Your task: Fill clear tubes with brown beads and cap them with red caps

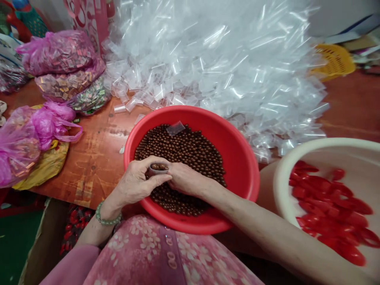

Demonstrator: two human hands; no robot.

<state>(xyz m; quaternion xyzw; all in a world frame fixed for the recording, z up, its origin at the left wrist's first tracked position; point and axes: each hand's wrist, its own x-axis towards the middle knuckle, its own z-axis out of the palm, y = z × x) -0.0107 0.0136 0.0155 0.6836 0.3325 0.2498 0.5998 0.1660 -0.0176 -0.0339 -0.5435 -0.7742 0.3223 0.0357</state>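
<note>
My left hand [137,179] pinches a small clear plastic sleeve [152,171] between thumb and fingers, its oval mouth tilted up. A few brown balls [159,166] show inside it. Against the sleeve's right side is my right hand [185,178], its fingers pointing down and hidden, so what they hold cannot be seen. Both hands are over a red basin [252,186], which holds a heap of shiny brown balls [196,148]. One loose clear sleeve [175,128] lies on that heap.
A big pile of clear plastic sleeves [208,67] covers the table behind the basin. To the right, a white tub [282,174] holds red plastic pieces [335,206]. Pink bags [59,55] of small packets stand left on the wooden table [101,142]. A yellow basket [335,59] lies far right.
</note>
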